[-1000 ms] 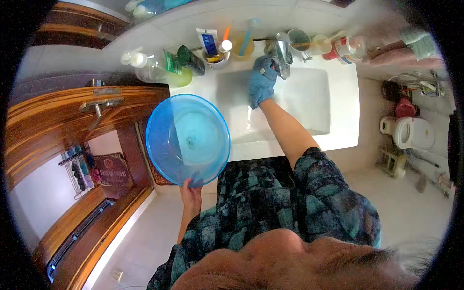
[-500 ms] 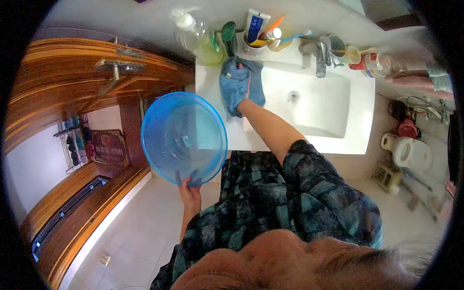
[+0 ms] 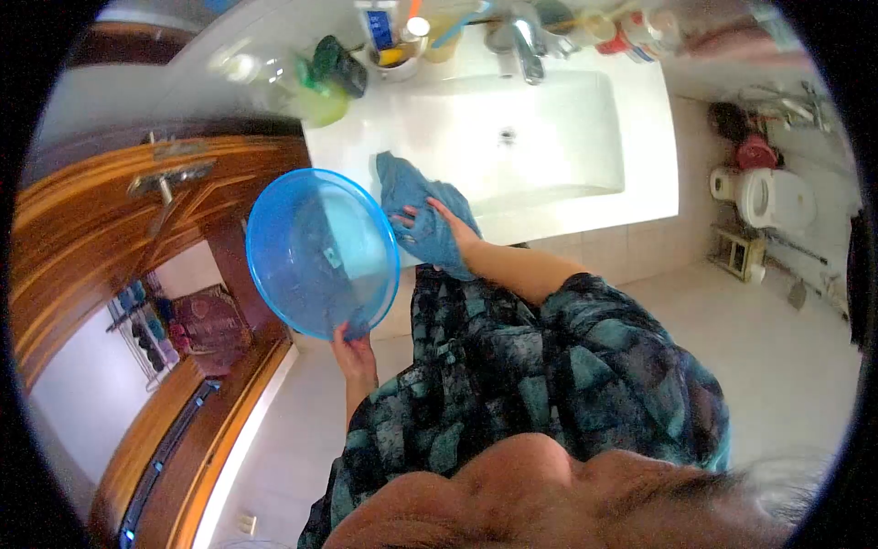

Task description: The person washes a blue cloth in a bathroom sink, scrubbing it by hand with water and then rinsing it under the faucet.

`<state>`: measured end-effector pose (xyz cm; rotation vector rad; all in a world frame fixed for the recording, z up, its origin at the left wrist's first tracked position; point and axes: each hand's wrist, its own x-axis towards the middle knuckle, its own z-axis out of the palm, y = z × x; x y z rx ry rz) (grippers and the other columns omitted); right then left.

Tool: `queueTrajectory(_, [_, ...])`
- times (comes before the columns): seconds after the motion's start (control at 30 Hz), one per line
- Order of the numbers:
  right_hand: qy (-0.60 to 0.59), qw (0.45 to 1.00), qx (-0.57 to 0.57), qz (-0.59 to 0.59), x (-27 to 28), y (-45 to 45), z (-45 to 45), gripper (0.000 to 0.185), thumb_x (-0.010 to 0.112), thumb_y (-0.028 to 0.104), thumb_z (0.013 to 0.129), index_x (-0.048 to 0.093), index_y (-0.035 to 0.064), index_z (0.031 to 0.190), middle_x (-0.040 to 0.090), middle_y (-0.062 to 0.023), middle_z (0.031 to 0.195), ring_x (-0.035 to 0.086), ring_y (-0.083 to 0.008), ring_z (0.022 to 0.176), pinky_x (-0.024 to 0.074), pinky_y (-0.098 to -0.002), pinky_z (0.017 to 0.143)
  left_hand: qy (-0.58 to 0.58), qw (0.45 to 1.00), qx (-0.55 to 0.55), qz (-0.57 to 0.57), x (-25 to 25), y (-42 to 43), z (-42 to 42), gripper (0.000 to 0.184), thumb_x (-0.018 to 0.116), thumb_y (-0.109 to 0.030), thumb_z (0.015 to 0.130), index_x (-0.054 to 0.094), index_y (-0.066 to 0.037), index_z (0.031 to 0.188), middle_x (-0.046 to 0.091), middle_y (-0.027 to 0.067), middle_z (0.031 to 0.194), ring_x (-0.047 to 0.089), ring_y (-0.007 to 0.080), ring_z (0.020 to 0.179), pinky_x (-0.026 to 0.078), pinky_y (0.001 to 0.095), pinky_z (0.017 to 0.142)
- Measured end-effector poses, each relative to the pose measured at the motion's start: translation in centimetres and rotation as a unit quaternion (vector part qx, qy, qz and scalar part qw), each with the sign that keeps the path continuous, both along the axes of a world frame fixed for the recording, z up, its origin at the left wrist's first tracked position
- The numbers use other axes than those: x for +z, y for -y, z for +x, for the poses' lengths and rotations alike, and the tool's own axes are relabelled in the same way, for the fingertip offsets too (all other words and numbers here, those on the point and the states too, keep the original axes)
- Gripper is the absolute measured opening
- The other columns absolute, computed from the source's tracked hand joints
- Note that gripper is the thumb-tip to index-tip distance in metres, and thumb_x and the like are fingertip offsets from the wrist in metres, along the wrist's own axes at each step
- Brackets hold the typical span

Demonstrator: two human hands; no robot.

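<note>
A translucent blue plastic basin (image 3: 261, 274) is tilted at the counter's left end, its open side toward me. My left hand (image 3: 355, 352) grips its lower rim, fingers behind the wall and partly seen through it. On the front left of the white counter lies a bunched blue cloth (image 3: 402, 183). My right hand (image 3: 448, 227) is closed over this cloth, which hangs a little past the front edge. Right beside it is the white sink (image 3: 558, 137).
A chrome faucet (image 3: 528, 50) rises behind the sink. Along the back stand a pump bottle (image 3: 320, 101), a dark green item (image 3: 338, 66) and a cup (image 3: 393, 66) with toothpaste. A wooden door (image 3: 91, 201) is at left, a toilet (image 3: 773, 197) far right.
My right hand has drawn the cloth from the back left of the counter toward its front edge. The basin stays in my left hand. My view has shifted.
</note>
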<state>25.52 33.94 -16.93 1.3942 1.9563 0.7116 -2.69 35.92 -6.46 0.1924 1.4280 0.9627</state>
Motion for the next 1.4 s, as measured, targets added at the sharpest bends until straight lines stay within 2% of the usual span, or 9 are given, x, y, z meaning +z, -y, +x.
queueTrajectory(0.07, [0.215, 0.974, 0.041, 0.058, 1.2, 2.6, 3.1, 0.060, 0.034, 0.051, 0.087, 0.027, 0.0279, 0.142, 0.012, 0.0050, 0.153, 0.011, -0.0179, 0.141, -0.0006, -0.0500, 0.113, 0.005, 1.000, -0.001, -0.005, -0.9, -0.4, 0.0, 0.044, 0.059, -0.005, 0.077, 0.046, -0.001, 0.118, 0.053, 0.0116, 0.119, 0.055, 0.0253, 0.104, 0.048, 0.0370, 0.091])
queueTrajectory(0.2, [-0.359, 0.929, -0.041, -0.083, 1.4, 7.3, 9.1, 0.056, 0.039, 0.044, 0.088, 0.032, 0.0251, 0.140, 0.021, 0.0029, 0.151, 0.019, -0.0157, 0.138, 0.0074, -0.0432, 0.113, 0.031, 0.999, -0.003, -0.005, 0.1, -1.2, 1.0, 0.049, 0.059, -0.004, 0.076, 0.044, -0.003, 0.122, 0.052, 0.0114, 0.122, 0.055, 0.0260, 0.105, 0.047, 0.0388, 0.093])
queueTrajectory(0.27, [-0.150, 0.981, -0.072, -0.101, 4.5, 8.6, 12.9, 0.054, 0.037, 0.045, 0.086, 0.035, 0.0289, 0.138, 0.019, 0.0037, 0.152, 0.017, -0.0158, 0.139, 0.0041, -0.0468, 0.112, 0.037, 0.999, 0.002, -0.013, -0.7, -1.7, 0.3, 0.052, 0.059, -0.002, 0.075, 0.043, -0.004, 0.125, 0.052, 0.0111, 0.123, 0.055, 0.0267, 0.106, 0.047, 0.0396, 0.093])
queueTrajectory(0.47, [-0.410, 0.819, -0.372, -0.148, 5.3, 11.8, 22.4, 0.046, 0.033, 0.036, 0.093, 0.035, 0.0283, 0.138, 0.027, 0.0076, 0.149, 0.024, -0.0124, 0.136, 0.0117, -0.0395, 0.114, 0.024, 0.998, -0.055, -0.015, -1.4, -1.8, -0.8, 0.042, 0.062, -0.019, 0.083, 0.046, -0.005, 0.119, 0.057, 0.0092, 0.109, 0.057, 0.0228, 0.094, 0.051, 0.0343, 0.076])
queueTrajectory(0.83, [-0.530, 0.795, -0.291, -0.049, 7.2, 8.2, 26.0, 0.036, 0.048, 0.027, 0.090, 0.051, 0.0160, 0.125, 0.048, 0.0007, 0.133, 0.041, -0.0207, 0.125, 0.0252, -0.0312, 0.108, -0.007, 0.996, -0.054, -0.069, 3.2, 0.2, 0.7, 0.073, 0.044, -0.070, 0.081, 0.044, -0.011, 0.124, 0.057, 0.0111, 0.106, 0.054, 0.0218, 0.084, 0.047, 0.0308, 0.073])
queueTrajectory(1.07, [-0.358, 0.837, -0.351, 0.219, 7.5, 0.7, 25.3, 0.036, 0.041, 0.024, 0.091, 0.049, 0.0137, 0.125, 0.046, -0.0123, 0.134, 0.043, -0.0269, 0.124, 0.0321, -0.0351, 0.103, -0.015, 0.947, -0.319, 0.015, 3.4, -0.1, 5.2, 0.047, 0.044, -0.041, 0.095, 0.044, -0.008, 0.129, 0.056, 0.0086, 0.098, 0.049, 0.0128, 0.068, 0.040, 0.0261, 0.060])
queueTrajectory(1.23, [-0.925, 0.142, -0.266, 0.231, 7.8, -3.4, 22.2, 0.027, 0.042, 0.022, 0.093, 0.061, 0.0046, 0.085, 0.058, -0.0033, 0.075, 0.054, -0.0129, 0.070, 0.0453, -0.0258, 0.064, 0.021, 0.930, -0.323, 0.174, 7.2, -11.5, 17.2, 0.041, 0.050, -0.029, 0.094, 0.046, -0.001, 0.124, 0.056, 0.0117, 0.104, 0.055, 0.0164, 0.088, 0.046, 0.0319, 0.078])
queueTrajectory(1.3, [-0.913, 0.097, -0.343, 0.196, 8.5, -5.2, 19.8, 0.025, 0.044, 0.022, 0.091, 0.060, 0.0036, 0.098, 0.059, -0.0033, 0.085, 0.054, -0.0140, 0.073, 0.0459, -0.0266, 0.068, 0.098, 0.931, -0.316, 0.154, 7.8, -16.8, 21.6, 0.044, 0.049, -0.029, 0.094, 0.042, 0.002, 0.126, 0.054, 0.0168, 0.112, 0.054, 0.0233, 0.100, 0.044, 0.0365, 0.089])
queueTrajectory(1.4, [-0.905, 0.302, -0.289, 0.084, 10.5, -6.9, 14.4, 0.029, 0.057, 0.016, 0.084, 0.055, 0.0050, 0.112, 0.059, -0.0013, 0.096, 0.056, -0.0140, 0.085, 0.0463, -0.0273, 0.080, 0.181, 0.924, -0.324, 0.095, 9.4, -21.9, 25.3, 0.050, 0.047, -0.024, 0.094, 0.032, 0.009, 0.129, 0.047, 0.0249, 0.123, 0.049, 0.0343, 0.114, 0.039, 0.0434, 0.101])
